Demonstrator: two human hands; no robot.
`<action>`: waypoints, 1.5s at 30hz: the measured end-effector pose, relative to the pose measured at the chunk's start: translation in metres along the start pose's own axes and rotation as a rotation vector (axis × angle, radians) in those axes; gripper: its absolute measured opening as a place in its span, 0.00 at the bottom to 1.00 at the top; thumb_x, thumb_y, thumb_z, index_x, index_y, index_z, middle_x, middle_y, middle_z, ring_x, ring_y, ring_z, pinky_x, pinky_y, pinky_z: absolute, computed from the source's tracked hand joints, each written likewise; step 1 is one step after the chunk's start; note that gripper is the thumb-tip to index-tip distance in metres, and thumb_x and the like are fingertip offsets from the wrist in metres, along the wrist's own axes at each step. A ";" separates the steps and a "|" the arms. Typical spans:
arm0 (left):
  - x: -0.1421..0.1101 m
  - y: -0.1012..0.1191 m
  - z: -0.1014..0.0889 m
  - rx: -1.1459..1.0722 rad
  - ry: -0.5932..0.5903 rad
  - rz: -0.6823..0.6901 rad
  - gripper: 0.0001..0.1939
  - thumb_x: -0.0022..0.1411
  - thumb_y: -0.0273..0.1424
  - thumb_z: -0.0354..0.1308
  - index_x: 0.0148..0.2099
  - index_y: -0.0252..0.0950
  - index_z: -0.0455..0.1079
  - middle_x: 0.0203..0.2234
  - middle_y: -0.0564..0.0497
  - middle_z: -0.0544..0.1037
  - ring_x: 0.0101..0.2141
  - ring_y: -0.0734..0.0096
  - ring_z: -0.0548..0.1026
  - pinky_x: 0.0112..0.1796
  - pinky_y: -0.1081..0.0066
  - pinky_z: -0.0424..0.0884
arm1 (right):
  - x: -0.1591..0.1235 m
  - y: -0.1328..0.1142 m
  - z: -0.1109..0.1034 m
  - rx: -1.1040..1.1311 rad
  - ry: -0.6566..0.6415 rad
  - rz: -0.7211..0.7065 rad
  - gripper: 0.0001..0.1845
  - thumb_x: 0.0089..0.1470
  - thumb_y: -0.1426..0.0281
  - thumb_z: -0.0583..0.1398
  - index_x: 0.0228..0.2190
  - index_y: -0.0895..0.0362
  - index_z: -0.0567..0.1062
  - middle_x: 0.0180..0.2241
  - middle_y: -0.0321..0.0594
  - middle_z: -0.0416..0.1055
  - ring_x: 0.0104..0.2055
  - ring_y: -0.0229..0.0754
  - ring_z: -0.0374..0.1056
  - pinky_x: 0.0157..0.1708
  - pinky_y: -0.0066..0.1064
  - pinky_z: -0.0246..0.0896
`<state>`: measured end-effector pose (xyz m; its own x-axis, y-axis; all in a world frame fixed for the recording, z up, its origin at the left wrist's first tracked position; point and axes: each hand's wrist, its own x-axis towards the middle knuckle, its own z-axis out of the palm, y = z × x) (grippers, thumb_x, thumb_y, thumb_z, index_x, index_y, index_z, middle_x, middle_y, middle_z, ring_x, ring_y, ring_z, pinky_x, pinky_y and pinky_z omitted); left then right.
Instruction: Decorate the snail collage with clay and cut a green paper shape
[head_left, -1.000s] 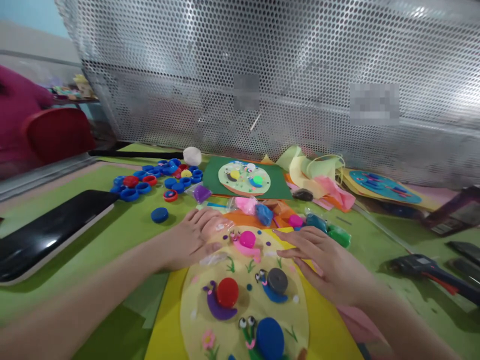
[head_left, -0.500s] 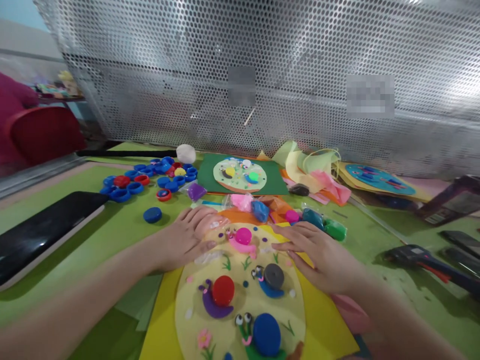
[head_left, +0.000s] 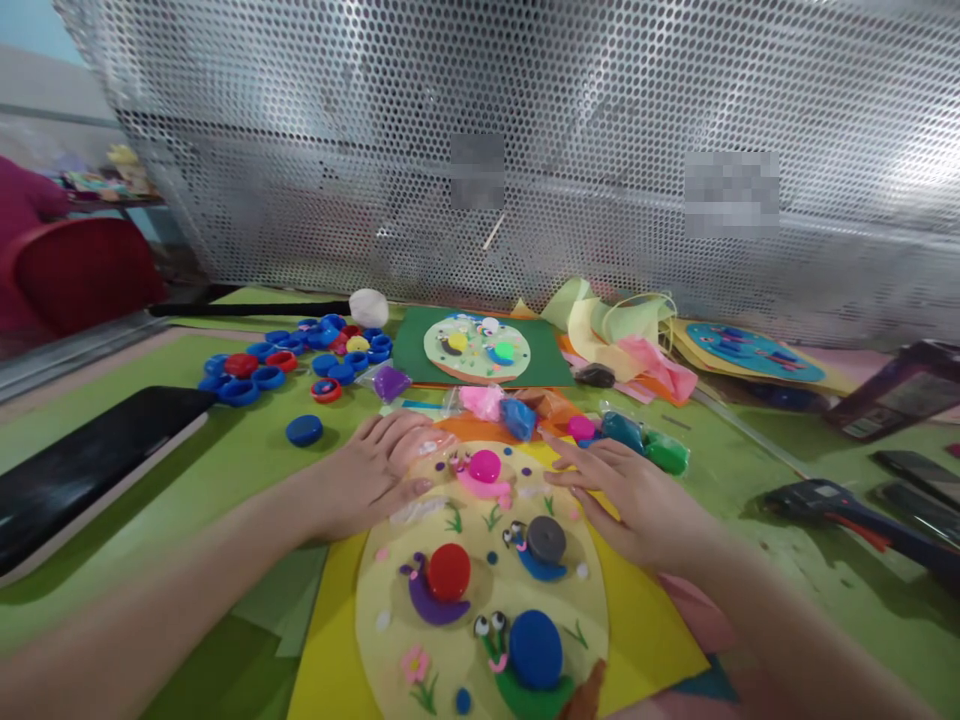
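Along the far side, a perforated metal panel is rising behind a green-topped table, on which a yellow sheet is lying beneath a cream oval decorated with model snails. The oval is lying directly in front of the person, its long axis running from near to far, its near end leaving the bottom of the frame. Two bare hands are flanking its far half: the left hand is resting at the upper-left edge, fingers together and thumb spreading inward, while the right hand is reaching in from the right, fingers parting loosely; neither is visibly gripping anything, and whether the right fingertips are pressing on the surface cannot be told. Between them a pink snail is lying, its body slanting from far left to near right, its head sitting slightly nearer the left thumb than its tail to the right fingers. Beyond the left hand, a loose blue cap is lying flat.
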<state>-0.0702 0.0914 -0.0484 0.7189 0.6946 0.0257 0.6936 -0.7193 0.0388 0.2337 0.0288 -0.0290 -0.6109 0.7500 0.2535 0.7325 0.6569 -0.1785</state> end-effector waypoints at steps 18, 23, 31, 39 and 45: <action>-0.001 0.001 0.001 0.034 0.012 -0.002 0.30 0.66 0.45 0.32 0.60 0.28 0.54 0.56 0.39 0.59 0.58 0.56 0.51 0.56 0.59 0.48 | -0.002 -0.009 -0.019 0.239 -0.267 0.251 0.37 0.55 0.74 0.49 0.61 0.49 0.37 0.48 0.34 0.70 0.53 0.42 0.63 0.46 0.40 0.63; 0.000 0.003 -0.003 0.025 -0.012 -0.011 0.32 0.66 0.46 0.31 0.60 0.26 0.53 0.56 0.37 0.59 0.58 0.55 0.51 0.56 0.57 0.48 | -0.003 -0.006 -0.020 0.156 -0.311 0.201 0.33 0.55 0.76 0.47 0.60 0.48 0.45 0.45 0.32 0.73 0.48 0.45 0.67 0.44 0.43 0.64; 0.001 0.002 -0.002 0.040 -0.015 -0.019 0.33 0.65 0.46 0.30 0.60 0.27 0.53 0.56 0.38 0.59 0.58 0.55 0.51 0.56 0.57 0.48 | -0.001 -0.005 -0.013 0.040 -0.276 0.114 0.35 0.53 0.77 0.47 0.61 0.51 0.44 0.47 0.38 0.71 0.47 0.43 0.67 0.41 0.37 0.66; 0.000 0.001 0.000 0.054 0.007 -0.001 0.33 0.65 0.47 0.30 0.60 0.26 0.54 0.56 0.38 0.59 0.58 0.56 0.51 0.56 0.58 0.47 | -0.001 -0.008 -0.016 -0.082 -0.266 0.070 0.35 0.50 0.79 0.49 0.59 0.52 0.53 0.48 0.40 0.70 0.45 0.43 0.69 0.41 0.34 0.66; 0.000 0.000 0.001 0.051 0.029 -0.008 0.31 0.65 0.46 0.33 0.60 0.30 0.54 0.56 0.40 0.59 0.58 0.58 0.52 0.56 0.60 0.48 | 0.000 -0.006 -0.017 -0.321 -0.200 -0.078 0.32 0.49 0.80 0.50 0.57 0.59 0.57 0.47 0.51 0.71 0.47 0.51 0.67 0.41 0.43 0.66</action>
<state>-0.0696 0.0912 -0.0494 0.7125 0.6995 0.0546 0.7010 -0.7131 -0.0117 0.2338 0.0237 -0.0116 -0.6921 0.7194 0.0583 0.7186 0.6792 0.1493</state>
